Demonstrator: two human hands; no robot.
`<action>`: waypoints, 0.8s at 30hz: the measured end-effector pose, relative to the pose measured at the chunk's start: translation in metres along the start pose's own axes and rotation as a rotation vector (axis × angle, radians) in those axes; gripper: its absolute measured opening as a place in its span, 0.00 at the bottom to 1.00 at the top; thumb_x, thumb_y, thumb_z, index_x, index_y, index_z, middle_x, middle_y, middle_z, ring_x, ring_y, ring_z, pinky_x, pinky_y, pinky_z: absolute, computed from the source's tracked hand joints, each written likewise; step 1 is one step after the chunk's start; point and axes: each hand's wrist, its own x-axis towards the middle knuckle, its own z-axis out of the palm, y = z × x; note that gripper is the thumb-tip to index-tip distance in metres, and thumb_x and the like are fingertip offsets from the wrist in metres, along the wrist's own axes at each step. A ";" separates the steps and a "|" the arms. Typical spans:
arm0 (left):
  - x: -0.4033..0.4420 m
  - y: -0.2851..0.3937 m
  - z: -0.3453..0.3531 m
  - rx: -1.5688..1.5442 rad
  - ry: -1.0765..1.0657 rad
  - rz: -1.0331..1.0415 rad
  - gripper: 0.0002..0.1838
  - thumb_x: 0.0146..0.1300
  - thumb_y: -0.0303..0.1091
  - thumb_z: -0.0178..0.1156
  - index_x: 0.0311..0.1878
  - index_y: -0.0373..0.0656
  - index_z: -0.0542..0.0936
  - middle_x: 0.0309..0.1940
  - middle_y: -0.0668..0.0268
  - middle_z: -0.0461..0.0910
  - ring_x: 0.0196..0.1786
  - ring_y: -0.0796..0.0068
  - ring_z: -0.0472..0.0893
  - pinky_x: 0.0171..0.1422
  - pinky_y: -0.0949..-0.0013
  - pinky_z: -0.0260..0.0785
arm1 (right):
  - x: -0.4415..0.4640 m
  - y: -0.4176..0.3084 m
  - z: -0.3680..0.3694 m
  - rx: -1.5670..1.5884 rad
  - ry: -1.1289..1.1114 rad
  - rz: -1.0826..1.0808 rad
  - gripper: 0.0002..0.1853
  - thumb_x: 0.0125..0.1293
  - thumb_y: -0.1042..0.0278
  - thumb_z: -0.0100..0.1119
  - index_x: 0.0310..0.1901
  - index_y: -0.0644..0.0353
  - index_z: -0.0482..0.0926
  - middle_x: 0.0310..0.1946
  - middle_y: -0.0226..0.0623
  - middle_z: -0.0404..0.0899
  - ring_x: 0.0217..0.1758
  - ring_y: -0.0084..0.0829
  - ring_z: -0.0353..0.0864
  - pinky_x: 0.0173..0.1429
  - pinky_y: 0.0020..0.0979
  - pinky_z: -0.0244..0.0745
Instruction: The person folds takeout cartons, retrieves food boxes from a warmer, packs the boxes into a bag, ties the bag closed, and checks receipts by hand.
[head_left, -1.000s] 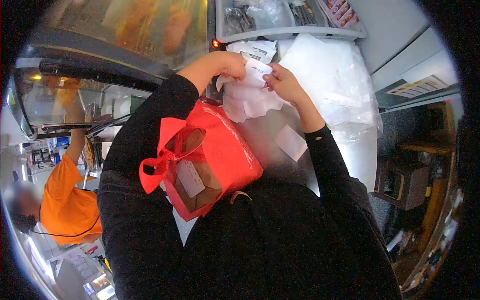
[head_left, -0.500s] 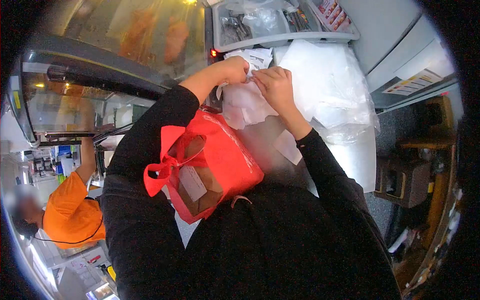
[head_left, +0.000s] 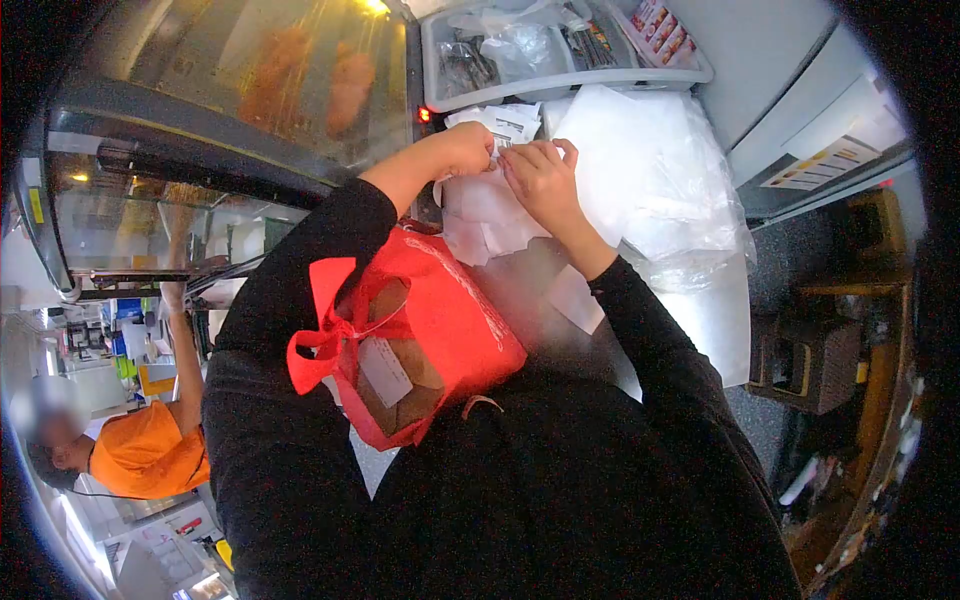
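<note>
My left hand (head_left: 466, 149) is curled closed, its fingertips meeting those of my right hand (head_left: 540, 180). The right fingers are bent in a pinch. Whatever lies between the fingertips is too small or hidden to make out. Directly below them are crumpled white paper sheets (head_left: 490, 215). Printed paper slips (head_left: 516, 122) lie just beyond. Nearer my body, under my left forearm, stands a red carrier bag (head_left: 455, 325) with its handles tied in a knot. Through its opening I see brown packaging and a white label (head_left: 385, 370).
White sheets in clear plastic (head_left: 645, 170) lie on the right. A grey bin (head_left: 570, 82) of wrapped items stands at the back. Left is a glass-fronted cabinet (head_left: 390, 90), lit yellow. A person in an orange shirt (head_left: 150, 452) is at far left. A brown crate (head_left: 805, 360) sits lower right.
My hands stay together over the paper, having shifted only slightly. The right fingers have spread a little at the top. The person in orange has moved slightly, with an arm still raised.
</note>
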 end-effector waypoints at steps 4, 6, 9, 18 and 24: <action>-0.002 0.000 0.002 -0.076 0.047 -0.055 0.09 0.44 0.33 0.65 0.24 0.37 0.79 0.21 0.60 0.77 0.26 0.70 0.74 0.32 0.67 0.66 | 0.000 0.000 0.002 0.148 -0.041 0.177 0.08 0.51 0.68 0.60 0.35 0.53 0.79 0.31 0.26 0.77 0.39 0.25 0.72 0.51 0.34 0.54; -0.001 -0.001 0.004 -0.116 0.064 -0.041 0.08 0.44 0.32 0.65 0.22 0.37 0.78 0.19 0.61 0.76 0.24 0.71 0.73 0.30 0.67 0.65 | -0.002 0.000 0.002 0.152 -0.048 0.177 0.08 0.51 0.68 0.59 0.35 0.52 0.79 0.31 0.26 0.78 0.39 0.25 0.72 0.51 0.35 0.53; 0.000 -0.005 0.008 -0.214 0.104 -0.010 0.08 0.42 0.31 0.66 0.21 0.37 0.78 0.17 0.60 0.76 0.20 0.71 0.74 0.26 0.68 0.65 | -0.002 0.003 0.001 0.153 -0.058 0.156 0.08 0.51 0.68 0.59 0.35 0.51 0.79 0.32 0.25 0.78 0.39 0.24 0.72 0.52 0.35 0.53; 0.000 -0.004 0.015 -0.233 0.161 -0.036 0.03 0.44 0.26 0.61 0.22 0.38 0.78 0.15 0.61 0.74 0.17 0.74 0.71 0.19 0.68 0.61 | 0.002 0.003 -0.003 0.011 -0.025 -0.022 0.09 0.49 0.67 0.61 0.34 0.51 0.79 0.32 0.22 0.77 0.39 0.23 0.72 0.55 0.40 0.51; 0.006 -0.006 0.017 -0.302 0.137 -0.080 0.02 0.44 0.23 0.58 0.23 0.39 0.79 0.16 0.61 0.75 0.17 0.73 0.71 0.19 0.67 0.61 | -0.002 0.001 0.002 -0.091 0.029 -0.068 0.06 0.49 0.64 0.59 0.31 0.51 0.78 0.32 0.21 0.76 0.39 0.22 0.72 0.56 0.42 0.50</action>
